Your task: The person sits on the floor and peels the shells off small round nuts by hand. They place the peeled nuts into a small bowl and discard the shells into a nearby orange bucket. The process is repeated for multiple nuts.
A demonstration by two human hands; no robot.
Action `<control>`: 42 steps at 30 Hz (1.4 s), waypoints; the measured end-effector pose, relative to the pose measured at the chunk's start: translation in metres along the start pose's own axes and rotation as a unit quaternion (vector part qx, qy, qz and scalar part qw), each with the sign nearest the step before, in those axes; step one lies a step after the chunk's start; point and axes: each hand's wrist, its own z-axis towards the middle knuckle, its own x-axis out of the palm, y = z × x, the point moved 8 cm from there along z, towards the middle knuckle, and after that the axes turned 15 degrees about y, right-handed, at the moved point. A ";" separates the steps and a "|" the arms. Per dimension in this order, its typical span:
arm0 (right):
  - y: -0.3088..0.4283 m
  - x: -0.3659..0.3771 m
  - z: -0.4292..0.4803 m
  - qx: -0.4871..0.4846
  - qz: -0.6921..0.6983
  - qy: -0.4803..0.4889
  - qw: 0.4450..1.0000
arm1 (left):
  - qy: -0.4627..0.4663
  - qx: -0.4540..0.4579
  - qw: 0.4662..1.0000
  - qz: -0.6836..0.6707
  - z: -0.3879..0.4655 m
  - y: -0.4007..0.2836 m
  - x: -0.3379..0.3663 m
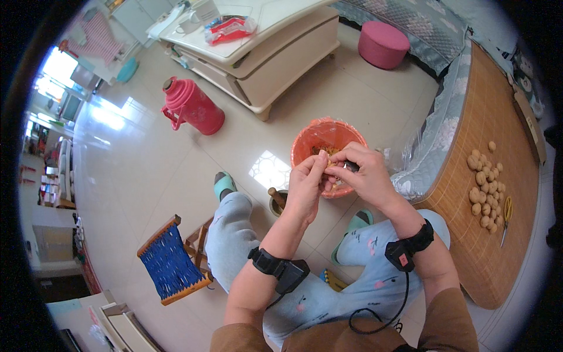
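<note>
Both my hands meet above an orange bucket (303, 137) lined with clear plastic. Thumb and fingers of my left hand (310, 176) pinch a small tan piece, seemingly of walnut (330, 163). My right hand (363, 174) grips the same piece from the other side with its fingertips. A dark object (352, 166), perhaps a tool's handle, shows within my right hand; the rest of it is hidden by the fingers. Brownish shell bits (325, 150) lie inside the bucket, partly covered by my hands.
Several whole walnuts (485, 187) and yellow-handled scissors (508, 211) lie on a bamboo mat (444, 176) at the right. Beside my left forearm stands a mortar with a wooden pestle (277, 198). A red thermos (193, 105), a blue folding stool (171, 259) and a pink pouf (383, 45) surround me.
</note>
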 end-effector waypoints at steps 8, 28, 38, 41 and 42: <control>-0.001 -0.004 0.000 0.003 0.060 -0.036 0.998 | 0.058 -0.007 0.994 -0.094 0.000 0.002 0.002; -0.012 -0.006 -0.002 0.054 0.109 -0.064 0.990 | 0.009 0.073 0.997 -0.024 -0.006 -0.016 0.003; 0.010 -0.011 -0.004 0.006 -0.011 -0.094 0.996 | 0.044 0.097 0.993 -0.046 -0.004 -0.013 0.011; 0.008 -0.010 -0.005 0.024 -0.015 -0.088 0.996 | 0.036 0.120 0.991 -0.048 -0.004 -0.018 0.014; 0.008 -0.010 -0.005 0.021 -0.016 -0.086 0.996 | 0.029 0.117 0.992 -0.038 -0.005 -0.019 0.014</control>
